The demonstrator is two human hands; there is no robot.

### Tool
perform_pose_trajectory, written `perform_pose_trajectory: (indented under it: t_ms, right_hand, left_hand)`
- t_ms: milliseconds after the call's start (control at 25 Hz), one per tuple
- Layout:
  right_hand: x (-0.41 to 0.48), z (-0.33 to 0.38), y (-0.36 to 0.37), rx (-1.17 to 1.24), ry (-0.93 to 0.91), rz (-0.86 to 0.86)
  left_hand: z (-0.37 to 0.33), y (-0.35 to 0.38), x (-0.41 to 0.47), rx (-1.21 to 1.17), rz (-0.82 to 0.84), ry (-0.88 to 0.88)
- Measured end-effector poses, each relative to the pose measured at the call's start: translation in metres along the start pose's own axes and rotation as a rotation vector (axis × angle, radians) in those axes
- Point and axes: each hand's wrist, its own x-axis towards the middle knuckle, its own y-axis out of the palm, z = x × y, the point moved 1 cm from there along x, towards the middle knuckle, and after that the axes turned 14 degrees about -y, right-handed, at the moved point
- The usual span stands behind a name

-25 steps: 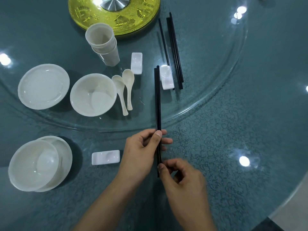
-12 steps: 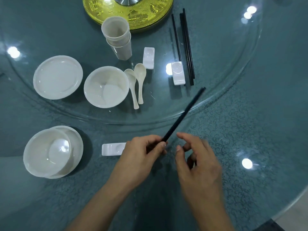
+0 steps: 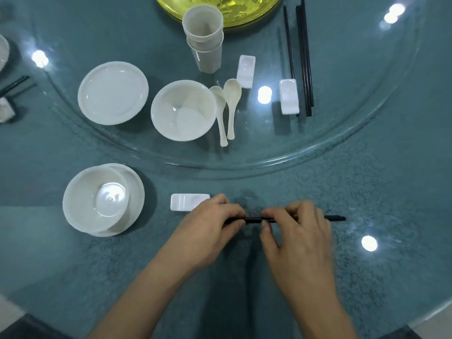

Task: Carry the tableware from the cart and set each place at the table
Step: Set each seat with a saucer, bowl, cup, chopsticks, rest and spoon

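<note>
A pair of black chopsticks (image 3: 254, 219) lies level, left to right, just above the table in front of me. My left hand (image 3: 208, 231) pinches their left end and my right hand (image 3: 296, 231) pinches them near the middle; the right tip pokes out past my right hand. A white chopstick rest (image 3: 186, 202) lies just left of my left hand, partly covered by it. Left of that stands a white bowl (image 3: 95, 199) set on a plate.
On the glass turntable (image 3: 342, 148) sit a white plate (image 3: 112, 92), a bowl (image 3: 183, 110), two spoons (image 3: 226, 106), stacked cups (image 3: 204, 37), two chopstick rests (image 3: 289, 96) and more black chopsticks (image 3: 304, 59). Another place setting shows at the far left edge.
The chopsticks swung from pointing away from me to lying sideways. My right hand took hold of them again, and both hands lowered them beside the chopstick rest.
</note>
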Motion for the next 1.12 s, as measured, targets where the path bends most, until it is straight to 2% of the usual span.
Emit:
perform_pose_trajectory:
  t_ms: [160, 360, 560, 800, 960, 1120]
  right_hand:
    - [0.001, 0.002, 0.004, -0.081, -0.108, 0.085]
    - [-0.003, 0.005, 0.016, -0.038, -0.164, 0.162]
    - [-0.007, 0.017, 0.029, 0.043, -0.12, 0.191]
    - [-0.007, 0.028, 0.042, 0.248, 0.058, 0.219]
    - [-0.005, 0.039, 0.05, 0.464, 0.224, 0.206]
    - [-0.002, 0.054, 0.054, 0.525, 0.312, 0.217]
  left_hand:
    - [0.007, -0.005, -0.006, 0.102, -0.056, 0.003]
    - [0.015, -0.009, -0.012, 0.228, -0.036, -0.032]
    - [0.025, -0.012, -0.017, 0.103, -0.154, 0.003]
    - [0.031, -0.012, -0.033, -0.042, -0.352, 0.111]
    - [0.047, -0.005, -0.044, -0.119, -0.244, -0.034]
    - [0.065, 0.002, -0.05, -0.284, -0.218, -0.237]
